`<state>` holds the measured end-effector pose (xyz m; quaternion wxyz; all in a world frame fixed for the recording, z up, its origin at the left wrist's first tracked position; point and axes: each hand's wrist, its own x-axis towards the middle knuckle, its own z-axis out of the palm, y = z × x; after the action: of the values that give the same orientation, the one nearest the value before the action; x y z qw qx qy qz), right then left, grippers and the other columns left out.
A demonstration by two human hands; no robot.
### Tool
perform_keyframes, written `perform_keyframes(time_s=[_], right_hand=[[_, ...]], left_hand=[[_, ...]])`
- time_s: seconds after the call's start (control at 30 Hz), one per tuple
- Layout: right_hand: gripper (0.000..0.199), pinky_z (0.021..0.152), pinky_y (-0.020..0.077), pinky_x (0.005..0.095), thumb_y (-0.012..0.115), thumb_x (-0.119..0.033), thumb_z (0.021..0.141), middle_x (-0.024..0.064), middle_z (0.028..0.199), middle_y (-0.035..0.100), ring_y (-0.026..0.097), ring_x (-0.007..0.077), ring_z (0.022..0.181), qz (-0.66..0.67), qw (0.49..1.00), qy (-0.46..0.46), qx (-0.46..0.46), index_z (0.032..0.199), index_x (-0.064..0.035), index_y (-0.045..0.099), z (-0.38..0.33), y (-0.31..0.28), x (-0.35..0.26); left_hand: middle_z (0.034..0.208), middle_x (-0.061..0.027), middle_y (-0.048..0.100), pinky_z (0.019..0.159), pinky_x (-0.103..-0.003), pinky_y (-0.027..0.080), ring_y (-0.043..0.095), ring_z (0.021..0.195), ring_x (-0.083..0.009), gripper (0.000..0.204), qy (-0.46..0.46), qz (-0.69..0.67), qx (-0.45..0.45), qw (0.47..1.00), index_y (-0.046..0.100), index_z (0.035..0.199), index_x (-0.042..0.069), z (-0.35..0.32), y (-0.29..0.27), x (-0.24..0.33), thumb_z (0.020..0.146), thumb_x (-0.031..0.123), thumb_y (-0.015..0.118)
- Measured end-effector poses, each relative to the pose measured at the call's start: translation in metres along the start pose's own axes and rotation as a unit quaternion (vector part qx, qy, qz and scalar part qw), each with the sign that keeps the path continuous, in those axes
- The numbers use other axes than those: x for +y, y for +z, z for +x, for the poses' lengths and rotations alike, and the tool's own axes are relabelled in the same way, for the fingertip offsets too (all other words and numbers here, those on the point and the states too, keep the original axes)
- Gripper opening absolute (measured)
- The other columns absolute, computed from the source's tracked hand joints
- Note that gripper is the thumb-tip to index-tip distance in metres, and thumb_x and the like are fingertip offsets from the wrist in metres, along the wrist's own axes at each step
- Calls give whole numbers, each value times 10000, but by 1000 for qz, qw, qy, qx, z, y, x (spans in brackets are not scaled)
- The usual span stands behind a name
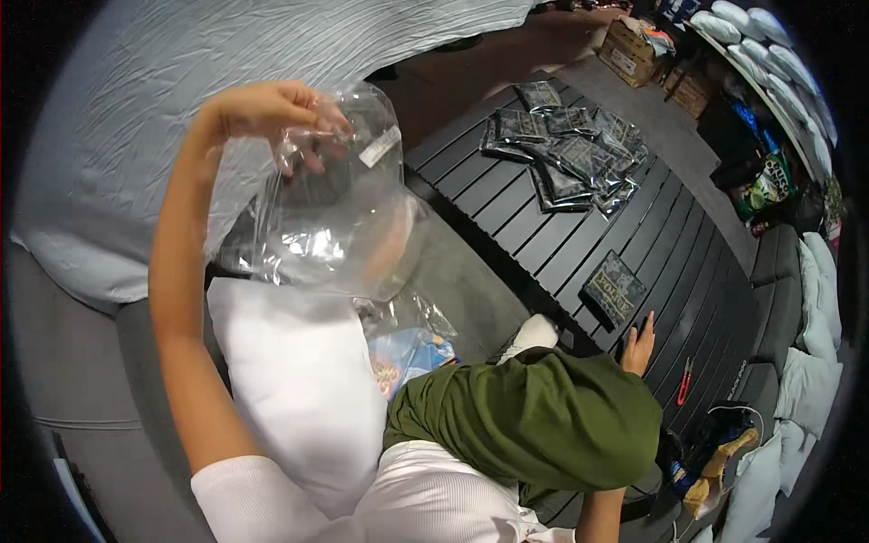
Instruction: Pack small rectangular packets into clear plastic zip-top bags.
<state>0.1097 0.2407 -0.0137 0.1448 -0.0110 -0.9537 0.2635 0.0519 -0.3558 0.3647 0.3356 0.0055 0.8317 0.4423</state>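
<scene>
My left hand [288,110] is raised at the upper left, its fingers closed on the top of a large clear plastic bag [326,240]. The bag hangs loosely, carries a small white label, and looks to have nothing inside. On the black slatted table, my right hand [639,347] rests with fingers stretched out, partly hidden behind my green-covered knee. A flat dark square package [615,289] with a grey patterned front lies just beyond its fingertips, apart from them. Farther back, similar packages in shiny clear wrapping [575,149] form a loose pile.
A red snips-like tool [685,382] lies on the table [561,244] right of my right hand. Beside me are a white pillow [294,357] and a blue printed plastic packet [412,351]. Cardboard boxes [627,54] stand on the floor at the back.
</scene>
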Motion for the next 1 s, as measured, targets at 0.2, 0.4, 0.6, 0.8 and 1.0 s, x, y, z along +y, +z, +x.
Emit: perform_keyframes(time_s=[0.2, 0.4, 0.6, 0.8, 1.0], right_hand=[[510, 1068, 157, 381, 315, -375, 946, 105, 1396, 310, 273, 276, 1290, -12, 1000, 9, -7, 1381, -116, 257, -2, 4, -1], [508, 1066, 157, 380, 309, -377, 945, 92, 1395, 317, 266, 270, 1297, -62, 998, 5, -9, 1376, -110, 270, 0, -7, 0], [502, 1069, 154, 383, 307, -370, 945, 89, 1396, 316, 257, 268, 1301, -49, 999, 5, -18, 1366, -98, 291, -1, 6, -11], [468, 1049, 203, 389, 396, -275, 934, 143, 1376, 326, 279, 290, 1283, 9, 1000, 14, 24, 1330, -32, 335, 1, -4, -14], [318, 948, 315, 379, 525, -91, 850, 155, 1241, 451, 402, 296, 1165, 47, 987, -103, 111, 1157, -12, 495, 2, 11, -99]], left_hand=[[1000, -149, 624, 505, -346, 541, 656, 791, -243, 373, -21, 141, 27, 989, 558, 1127, 47, 14, -24, 57, 812, 244, 575], [831, -141, 634, 562, -415, 516, 637, 716, -282, 284, 172, 430, 161, 872, 577, 1051, 30, 69, 42, 80, 785, 128, 554], [1159, -312, 453, 766, -480, 441, 585, 858, -376, 585, 178, 439, 228, 851, 293, 1325, 62, 194, 291, -119, 831, 294, 506], [1257, -262, 415, 832, -466, 432, 495, 1064, -376, 545, 200, 330, 213, 897, 317, 1322, 94, 194, 318, -133, 884, 396, 438], [1172, -133, 516, 902, -413, 378, 466, 1079, -319, 371, 171, 217, 336, 900, 488, 1165, 49, 205, 252, -174, 827, 201, 510]])
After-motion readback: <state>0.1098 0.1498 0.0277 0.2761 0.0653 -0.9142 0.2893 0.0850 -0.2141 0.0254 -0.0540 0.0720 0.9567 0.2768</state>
